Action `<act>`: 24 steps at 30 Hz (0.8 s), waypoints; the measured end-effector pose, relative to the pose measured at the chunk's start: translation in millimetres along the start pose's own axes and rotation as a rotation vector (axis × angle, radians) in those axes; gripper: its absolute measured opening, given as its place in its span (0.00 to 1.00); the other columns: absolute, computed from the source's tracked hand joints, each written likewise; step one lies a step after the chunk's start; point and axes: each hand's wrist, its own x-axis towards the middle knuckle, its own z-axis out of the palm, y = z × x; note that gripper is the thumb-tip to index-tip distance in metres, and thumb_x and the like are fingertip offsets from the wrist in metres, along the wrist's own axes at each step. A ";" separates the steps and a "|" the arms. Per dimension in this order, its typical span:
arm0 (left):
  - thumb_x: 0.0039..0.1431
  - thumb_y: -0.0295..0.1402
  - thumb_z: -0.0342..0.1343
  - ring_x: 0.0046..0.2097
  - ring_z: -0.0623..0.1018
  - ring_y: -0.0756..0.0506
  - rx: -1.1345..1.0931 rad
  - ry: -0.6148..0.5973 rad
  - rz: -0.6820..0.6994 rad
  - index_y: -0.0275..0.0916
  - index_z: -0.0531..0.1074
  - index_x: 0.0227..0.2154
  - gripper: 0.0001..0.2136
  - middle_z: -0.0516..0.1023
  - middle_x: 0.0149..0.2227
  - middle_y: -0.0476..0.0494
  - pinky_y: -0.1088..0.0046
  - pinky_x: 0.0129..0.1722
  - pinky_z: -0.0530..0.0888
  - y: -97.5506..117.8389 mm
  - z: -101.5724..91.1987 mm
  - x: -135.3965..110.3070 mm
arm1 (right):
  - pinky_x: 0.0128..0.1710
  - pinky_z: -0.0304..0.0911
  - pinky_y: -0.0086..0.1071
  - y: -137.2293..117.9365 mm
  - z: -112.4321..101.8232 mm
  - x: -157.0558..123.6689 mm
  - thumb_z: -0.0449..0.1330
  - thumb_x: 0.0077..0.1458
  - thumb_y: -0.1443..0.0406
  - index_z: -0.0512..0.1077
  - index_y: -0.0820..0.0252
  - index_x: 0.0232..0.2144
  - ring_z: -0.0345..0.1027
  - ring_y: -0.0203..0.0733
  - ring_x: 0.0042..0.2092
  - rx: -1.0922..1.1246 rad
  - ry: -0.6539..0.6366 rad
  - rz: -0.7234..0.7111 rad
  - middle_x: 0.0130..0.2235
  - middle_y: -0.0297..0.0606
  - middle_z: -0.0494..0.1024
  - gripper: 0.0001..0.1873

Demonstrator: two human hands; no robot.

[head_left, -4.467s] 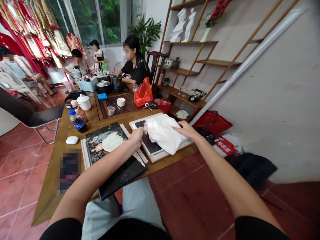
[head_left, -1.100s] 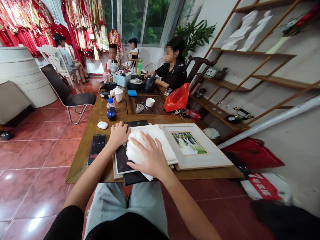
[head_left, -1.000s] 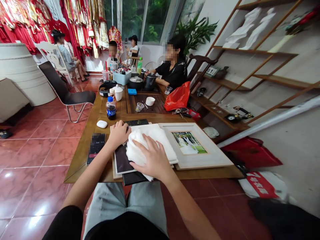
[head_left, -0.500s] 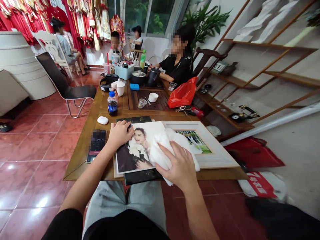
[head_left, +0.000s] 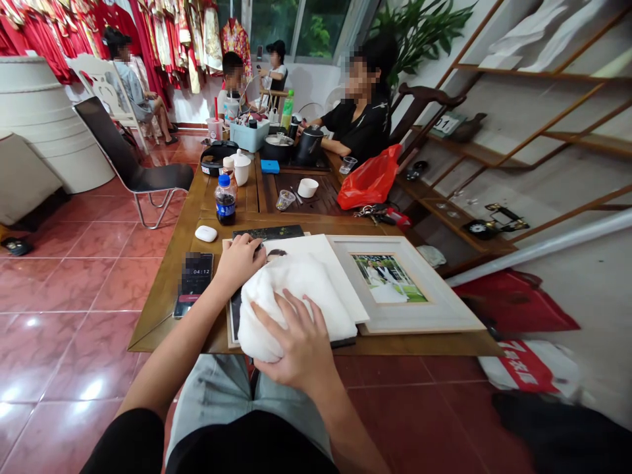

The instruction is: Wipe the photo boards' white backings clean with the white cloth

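White cloth (head_left: 296, 276), in the head view, lies bunched over a photo print (head_left: 340, 276) on a wooden table (head_left: 162, 296), grasped by the right hand (head_left: 303, 342). At its 10 o'clock, the left hand (head_left: 241, 262) rests at the print's edge, grip unclear. Framed photo (head_left: 390, 280) at 3 o'clock; phone (head_left: 197, 284) at 9.

The white cloth (head_left: 291, 280) looks soft and matt, faintly fuzzy, against the smooth white face of the photo panel (head_left: 316, 244) under it. Pale, matt wood edges the framed picture (head_left: 388, 280); the table (head_left: 154, 322) is brown wood with a low sheen. Over there the red bag (head_left: 370, 181) is thin, crinkled plastic, the lidded cup (head_left: 241, 169) shiny like glazed ceramic. Underfoot the floor tiles (head_left: 74, 283) gleam, glossy, throwing back the lights.
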 end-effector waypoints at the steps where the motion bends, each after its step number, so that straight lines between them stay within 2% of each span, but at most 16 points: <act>1: 0.69 0.37 0.49 0.53 0.75 0.39 -0.010 -0.004 0.005 0.40 0.76 0.52 0.15 0.78 0.48 0.40 0.58 0.53 0.67 -0.6 0.0 0.6 | 0.62 0.48 0.57 -0.2 0.7 -0.2 0.67 0.44 0.47 0.66 0.46 0.64 0.61 0.63 0.61 0.006 0.006 -0.005 0.62 0.49 0.69 0.44; 7: 0.69 0.37 0.50 0.52 0.75 0.39 -0.035 -0.008 0.025 0.41 0.78 0.47 0.14 0.78 0.46 0.40 0.59 0.52 0.67 -3.5 0.3 2.4 | 0.61 0.51 0.53 22.5 -8.1 -8.9 0.66 0.47 0.51 0.70 0.47 0.61 0.64 0.60 0.59 -0.040 0.075 0.048 0.58 0.47 0.72 0.38; 12: 0.69 0.38 0.49 0.53 0.75 0.38 -0.022 -0.018 0.026 0.39 0.77 0.50 0.15 0.78 0.47 0.39 0.58 0.53 0.67 -3.0 -0.1 2.3 | 0.57 0.58 0.51 56.4 -19.2 -23.1 0.63 0.53 0.53 0.72 0.52 0.59 0.67 0.59 0.54 -0.194 0.133 0.151 0.56 0.50 0.73 0.31; 15: 0.69 0.38 0.49 0.52 0.75 0.38 -0.011 -0.010 0.028 0.40 0.76 0.51 0.16 0.78 0.47 0.39 0.58 0.52 0.68 -1.8 -1.3 1.6 | 0.54 0.59 0.50 67.8 -20.6 -28.6 0.61 0.56 0.53 0.72 0.52 0.59 0.67 0.58 0.53 -0.259 0.135 0.190 0.55 0.50 0.73 0.29; 19: 0.69 0.37 0.49 0.52 0.76 0.39 0.007 0.010 0.069 0.41 0.76 0.52 0.16 0.78 0.50 0.40 0.58 0.53 0.68 -0.2 -2.5 0.5 | 0.54 0.58 0.49 62.2 -19.2 -27.0 0.61 0.55 0.53 0.73 0.52 0.58 0.67 0.57 0.53 -0.260 0.142 0.153 0.54 0.49 0.73 0.29; 24: 0.69 0.35 0.47 0.55 0.75 0.39 0.030 0.017 0.093 0.41 0.75 0.53 0.16 0.77 0.54 0.40 0.57 0.56 0.66 1.7 -4.0 -2.3 | 0.59 0.55 0.52 35.6 -14.3 -16.7 0.63 0.50 0.55 0.72 0.50 0.59 0.64 0.59 0.56 -0.133 0.114 0.088 0.55 0.47 0.73 0.33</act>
